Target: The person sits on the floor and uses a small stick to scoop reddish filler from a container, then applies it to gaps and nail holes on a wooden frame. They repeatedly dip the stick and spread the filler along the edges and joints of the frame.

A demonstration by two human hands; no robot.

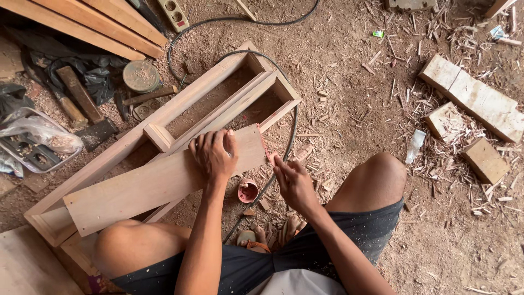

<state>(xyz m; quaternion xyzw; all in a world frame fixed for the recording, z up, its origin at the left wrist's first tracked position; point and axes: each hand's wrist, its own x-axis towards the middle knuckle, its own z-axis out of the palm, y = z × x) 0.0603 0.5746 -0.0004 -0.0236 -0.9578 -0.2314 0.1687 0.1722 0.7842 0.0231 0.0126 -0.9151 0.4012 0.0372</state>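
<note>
Head view looks straight down on a dirt floor strewn with sawdust, chips and curled shavings, thickest toward the right. The person squats there, bare knees spread, over a long wooden frame that lies on the ground running from lower left to upper right. Across the frame rests a flat plank, and the left hand lies palm-down on the plank's right end, fingers spread and flat, pressing rather than grasping. The right hand sits just off that end of the plank, its grip pinched on a small reddish pencil whose tip meets the plank's end edge.

A black cable loops around the frame's far end and runs down past a small round pink cup on the floor between the hands. Upper left holds stacked boards, a hammer, a round tin and crumpled plastic bags. To the right, well apart from the work, lie pale offcut blocks among the shavings.
</note>
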